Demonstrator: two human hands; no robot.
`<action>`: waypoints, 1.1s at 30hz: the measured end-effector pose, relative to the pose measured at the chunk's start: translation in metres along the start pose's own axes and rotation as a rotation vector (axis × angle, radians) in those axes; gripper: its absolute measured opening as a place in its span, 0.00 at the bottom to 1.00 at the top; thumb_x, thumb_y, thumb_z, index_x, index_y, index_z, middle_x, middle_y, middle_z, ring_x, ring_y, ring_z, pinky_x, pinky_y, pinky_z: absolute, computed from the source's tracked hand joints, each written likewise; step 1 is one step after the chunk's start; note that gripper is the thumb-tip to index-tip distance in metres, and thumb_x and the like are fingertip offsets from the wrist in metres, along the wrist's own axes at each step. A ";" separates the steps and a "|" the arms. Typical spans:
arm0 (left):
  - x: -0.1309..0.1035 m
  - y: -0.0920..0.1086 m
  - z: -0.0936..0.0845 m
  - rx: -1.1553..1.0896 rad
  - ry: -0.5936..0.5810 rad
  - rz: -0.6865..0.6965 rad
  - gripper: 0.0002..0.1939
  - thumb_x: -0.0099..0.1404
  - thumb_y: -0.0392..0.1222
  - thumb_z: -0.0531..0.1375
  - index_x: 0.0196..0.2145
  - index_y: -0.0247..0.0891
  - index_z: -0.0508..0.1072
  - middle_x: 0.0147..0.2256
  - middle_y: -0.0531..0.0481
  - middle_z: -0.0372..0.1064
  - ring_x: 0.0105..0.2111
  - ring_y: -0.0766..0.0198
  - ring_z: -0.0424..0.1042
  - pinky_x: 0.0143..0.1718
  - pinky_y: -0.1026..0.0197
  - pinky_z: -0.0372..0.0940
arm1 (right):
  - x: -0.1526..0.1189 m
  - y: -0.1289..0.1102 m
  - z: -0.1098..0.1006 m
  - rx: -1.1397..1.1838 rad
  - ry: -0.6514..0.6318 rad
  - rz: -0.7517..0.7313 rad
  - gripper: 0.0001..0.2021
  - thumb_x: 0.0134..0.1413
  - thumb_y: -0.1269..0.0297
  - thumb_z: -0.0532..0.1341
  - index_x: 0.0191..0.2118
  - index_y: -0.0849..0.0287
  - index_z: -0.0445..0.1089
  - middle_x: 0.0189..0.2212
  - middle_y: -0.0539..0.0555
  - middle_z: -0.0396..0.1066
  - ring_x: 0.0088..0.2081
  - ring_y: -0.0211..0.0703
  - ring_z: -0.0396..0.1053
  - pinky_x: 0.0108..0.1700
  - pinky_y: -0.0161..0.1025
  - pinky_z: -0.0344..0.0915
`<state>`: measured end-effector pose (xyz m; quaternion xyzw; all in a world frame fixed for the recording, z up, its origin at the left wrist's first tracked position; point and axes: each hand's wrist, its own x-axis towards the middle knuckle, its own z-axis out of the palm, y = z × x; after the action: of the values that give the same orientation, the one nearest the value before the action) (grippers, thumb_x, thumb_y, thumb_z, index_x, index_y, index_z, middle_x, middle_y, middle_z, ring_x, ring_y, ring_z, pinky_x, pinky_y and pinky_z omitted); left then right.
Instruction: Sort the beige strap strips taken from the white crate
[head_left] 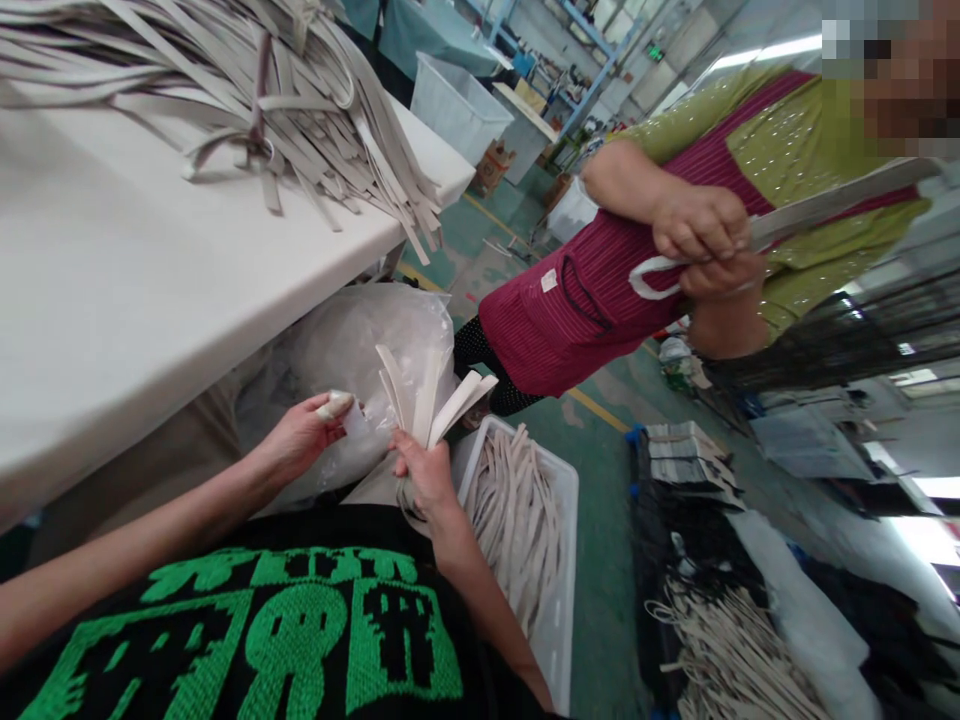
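My right hand (426, 470) is closed around the lower part of a bunch of beige fabric strips (429, 395), whose flat ends fan out above the fist. To its left, my left hand (311, 430) is pinched together, with a pale wrapping on the thumb. A small whitish piece shows at its fingertips, too unclear to name. Behind both hands bulges a clear plastic bag (352, 340). Just right of my right hand stands a white plastic bin (570, 520), filled with more beige strips (517, 500).
A white table (150, 260) at left bears a large heap of strips (300, 110) hanging over its edge. Across from me a person in a maroon apron (577, 300) holds a strip in both hands. More strips (735, 650) lie at lower right. A pale bin (457, 105) stands behind.
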<state>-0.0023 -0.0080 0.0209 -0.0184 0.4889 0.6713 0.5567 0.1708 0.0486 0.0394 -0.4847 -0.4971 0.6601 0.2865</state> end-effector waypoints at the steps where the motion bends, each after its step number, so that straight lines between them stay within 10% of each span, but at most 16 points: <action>1: -0.001 -0.003 0.000 0.001 -0.013 0.012 0.22 0.40 0.47 0.80 0.27 0.32 0.79 0.30 0.47 0.78 0.28 0.65 0.74 0.29 0.68 0.70 | 0.004 -0.001 0.008 0.004 0.002 -0.001 0.21 0.39 0.49 0.72 0.30 0.65 0.75 0.21 0.51 0.71 0.15 0.29 0.56 0.18 0.31 0.55; 12: -0.010 -0.009 0.005 0.055 -0.073 -0.055 0.21 0.39 0.44 0.79 0.31 0.33 0.83 0.38 0.43 0.80 0.34 0.62 0.75 0.33 0.64 0.71 | 0.019 -0.005 0.036 -0.141 0.037 -0.084 0.14 0.43 0.57 0.68 0.34 0.62 0.75 0.27 0.52 0.76 0.20 0.34 0.64 0.19 0.30 0.61; 21: 0.000 0.001 -0.002 0.137 0.022 -0.072 0.05 0.56 0.34 0.70 0.25 0.32 0.78 0.24 0.47 0.75 0.25 0.65 0.73 0.28 0.68 0.68 | 0.011 -0.010 0.009 -0.155 -0.062 -0.162 0.20 0.57 0.49 0.62 0.42 0.63 0.74 0.27 0.52 0.76 0.16 0.31 0.60 0.19 0.30 0.58; 33: 0.009 0.011 -0.004 -0.101 0.138 -0.127 0.11 0.68 0.26 0.58 0.30 0.32 0.76 0.27 0.47 0.75 0.23 0.67 0.74 0.27 0.67 0.71 | -0.022 0.001 -0.025 -0.239 -0.219 -0.101 0.19 0.63 0.48 0.59 0.34 0.61 0.70 0.22 0.50 0.72 0.15 0.30 0.59 0.18 0.28 0.57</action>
<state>-0.0164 -0.0024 0.0209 -0.1235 0.4896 0.6556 0.5614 0.2022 0.0384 0.0453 -0.4147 -0.6241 0.6301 0.2038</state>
